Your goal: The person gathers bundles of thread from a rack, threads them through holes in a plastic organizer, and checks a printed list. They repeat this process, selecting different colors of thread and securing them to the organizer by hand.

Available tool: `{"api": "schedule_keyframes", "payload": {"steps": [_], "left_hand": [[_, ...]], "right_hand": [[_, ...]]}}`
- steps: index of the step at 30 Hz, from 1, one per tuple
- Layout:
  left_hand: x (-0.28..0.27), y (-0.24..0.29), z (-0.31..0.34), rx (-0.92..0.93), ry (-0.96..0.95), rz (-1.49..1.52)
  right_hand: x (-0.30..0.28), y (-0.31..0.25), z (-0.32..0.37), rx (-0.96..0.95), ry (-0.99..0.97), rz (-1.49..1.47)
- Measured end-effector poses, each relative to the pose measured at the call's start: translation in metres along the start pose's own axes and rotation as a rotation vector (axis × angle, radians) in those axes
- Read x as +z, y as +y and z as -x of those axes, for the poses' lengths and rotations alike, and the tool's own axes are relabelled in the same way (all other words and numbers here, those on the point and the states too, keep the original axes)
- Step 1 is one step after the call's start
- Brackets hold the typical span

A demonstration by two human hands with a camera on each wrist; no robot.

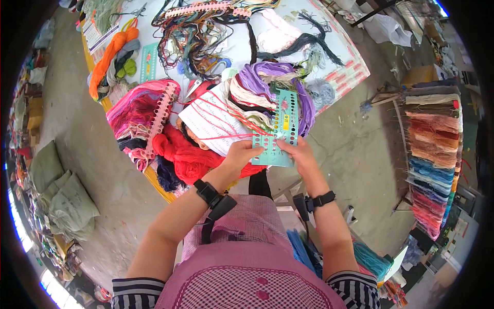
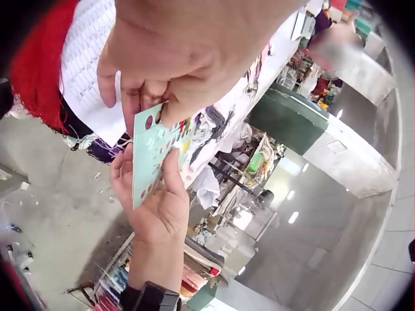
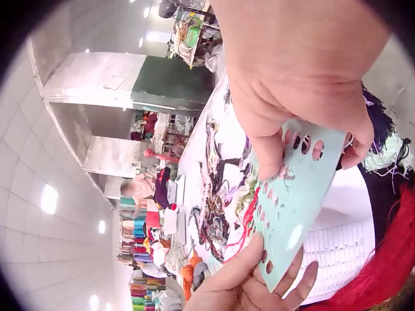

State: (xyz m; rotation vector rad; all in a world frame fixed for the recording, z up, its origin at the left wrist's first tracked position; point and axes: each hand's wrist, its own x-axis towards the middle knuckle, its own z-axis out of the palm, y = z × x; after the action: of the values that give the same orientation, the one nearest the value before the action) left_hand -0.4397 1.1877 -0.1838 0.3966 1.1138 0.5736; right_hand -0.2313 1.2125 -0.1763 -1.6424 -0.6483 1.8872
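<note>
A mint-green thread card [image 1: 280, 157] with rows of punched holes is held up at the table's near edge. My left hand [image 1: 241, 157] pinches its lower left corner, thumb on the front and fingers behind. On the lower right edge, my right hand [image 1: 302, 156] pinches the card the same way, as the right wrist view [image 3: 298, 285] also shows around the card's end. Red strands [image 1: 226, 136] run to the card's holes across a printed sheet [image 1: 198, 116]. Purple skeins [image 1: 254, 77] and cream ones [image 1: 239, 95] hang by the card's upper part.
Bright red yarn [image 1: 193, 159] and a pink hole card [image 1: 163, 116] with pink threads lie left of the sheet. Scissors [image 1: 193, 87] rest beyond it. Dark tangled threads [image 1: 195, 46] spread farther back. A rack of coloured skeins [image 1: 432, 154] stands at right.
</note>
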Motion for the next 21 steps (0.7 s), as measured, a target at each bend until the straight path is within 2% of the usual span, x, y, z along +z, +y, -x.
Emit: {"api": "schedule_keyframes", "payload": {"steps": [2, 6, 8, 9, 13, 15, 16, 18, 19, 21], "left_hand": [[-0.001, -0.001, -0.001, 0.034, 0.032, 0.020], [-0.002, -0.004, -0.001, 0.044, 0.067, 0.046], [-0.003, -0.005, 0.001, 0.046, 0.061, 0.092], [-0.001, 0.007, 0.011, 0.003, 0.069, -0.002], [-0.021, -0.021, 0.019, 0.065, 0.215, 0.198], [-0.051, -0.053, 0.011, 0.222, 0.845, -0.264], [-0.066, -0.064, 0.002, 0.224, 0.841, -0.265], [-0.089, -0.074, -0.011, 0.091, 0.891, 0.049], [-0.090, -0.066, -0.007, 0.096, 0.880, 0.045], [-0.091, -0.045, -0.002, -0.039, 0.609, 0.208]], "right_hand": [[0.004, -0.003, 0.002, -0.138, 0.059, 0.174], [0.006, -0.001, -0.001, -0.107, 0.118, 0.171], [-0.006, 0.016, -0.018, 0.028, 0.039, 0.023], [0.005, 0.002, -0.007, 0.060, -0.081, -0.200], [0.009, 0.006, -0.009, 0.104, -0.129, -0.318], [0.004, 0.006, -0.012, 0.105, -0.140, -0.308], [0.002, 0.005, -0.012, 0.109, -0.147, -0.296], [0.001, -0.005, -0.009, 0.086, -0.149, -0.264], [0.001, -0.014, -0.006, 0.066, -0.154, -0.229], [0.000, -0.042, 0.004, 0.011, -0.182, -0.268]]}}
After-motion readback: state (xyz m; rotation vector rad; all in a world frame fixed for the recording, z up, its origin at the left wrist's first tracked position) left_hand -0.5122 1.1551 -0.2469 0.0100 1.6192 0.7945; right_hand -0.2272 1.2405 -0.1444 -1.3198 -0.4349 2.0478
